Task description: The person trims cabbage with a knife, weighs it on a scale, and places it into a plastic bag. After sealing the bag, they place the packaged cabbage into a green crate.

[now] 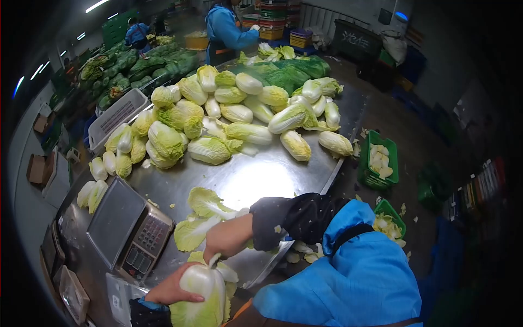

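At the table (261, 174) edge, I watched the left hand (173, 291) cup the cabbage (202, 297) while the right hand (229, 238) pinched its top leaf (214, 260). A hard tug, I judged, could have sent the head floorward.

At six o'clock in the view, the left hand (171, 291) cups the side of a pale green napa cabbage (202, 297). The right hand (229, 238), at the cabbage's twelve o'clock, closes its fingers (210, 256) on the upper end. Loose green outer leaves (202, 215) lie just beyond on the shiny steel surface (256, 174). A grey digital weighing scale (128, 231) sits at nine o'clock of the hands. A heap of whole cabbages (218, 117) fills twelve o'clock. A green plastic crate (364, 173) of trimmings stands at three o'clock. A person in a blue jacket (226, 30) works at the far end.
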`<state>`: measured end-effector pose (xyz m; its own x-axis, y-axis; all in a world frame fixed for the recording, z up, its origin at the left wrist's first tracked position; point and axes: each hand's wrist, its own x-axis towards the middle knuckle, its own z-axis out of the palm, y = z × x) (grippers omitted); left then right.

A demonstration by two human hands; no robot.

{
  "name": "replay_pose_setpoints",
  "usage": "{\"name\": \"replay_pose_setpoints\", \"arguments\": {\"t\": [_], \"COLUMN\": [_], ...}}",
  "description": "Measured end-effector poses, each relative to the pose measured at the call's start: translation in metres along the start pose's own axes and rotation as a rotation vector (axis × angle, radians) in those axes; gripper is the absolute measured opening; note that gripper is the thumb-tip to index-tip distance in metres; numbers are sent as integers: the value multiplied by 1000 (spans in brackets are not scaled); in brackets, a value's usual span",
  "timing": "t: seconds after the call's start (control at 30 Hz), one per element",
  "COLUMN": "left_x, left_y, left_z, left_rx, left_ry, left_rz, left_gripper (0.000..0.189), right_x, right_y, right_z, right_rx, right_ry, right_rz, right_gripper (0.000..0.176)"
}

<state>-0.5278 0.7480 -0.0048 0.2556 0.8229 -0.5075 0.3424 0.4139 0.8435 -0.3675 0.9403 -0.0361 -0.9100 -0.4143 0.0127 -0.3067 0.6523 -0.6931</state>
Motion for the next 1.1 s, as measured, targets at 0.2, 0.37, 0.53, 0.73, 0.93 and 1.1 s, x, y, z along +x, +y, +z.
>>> {"name": "replay_pose_setpoints", "arguments": {"t": [0.2,0.37,0.53,0.73,0.93,1.1], "left_x": [-35,-6,65,67,50,40], "left_y": [-23,-49,-51,-6,-37,-28], "left_z": [-35,-32,-17,9,15,30], "left_rx": [-54,-949,-1046,-1001,-1089,-867], "left_ry": [-339,414,520,967,976,1041], "left_rz": [199,461,547,438,555,660], "left_gripper": [90,79,65,86,66,68], "right_x": [-124,-92,7,25,0,40], "right_y": [78,39,14,-17,8,-20], "right_z": [-55,-19,71,67,54,83], "right_rx": [-48,552,1172,25,557,475], "right_ry": [247,624,832,806,868,724], "right_rz": [545,381,16,469,386,312], "right_gripper": [35,102,80,76,125,111]}}
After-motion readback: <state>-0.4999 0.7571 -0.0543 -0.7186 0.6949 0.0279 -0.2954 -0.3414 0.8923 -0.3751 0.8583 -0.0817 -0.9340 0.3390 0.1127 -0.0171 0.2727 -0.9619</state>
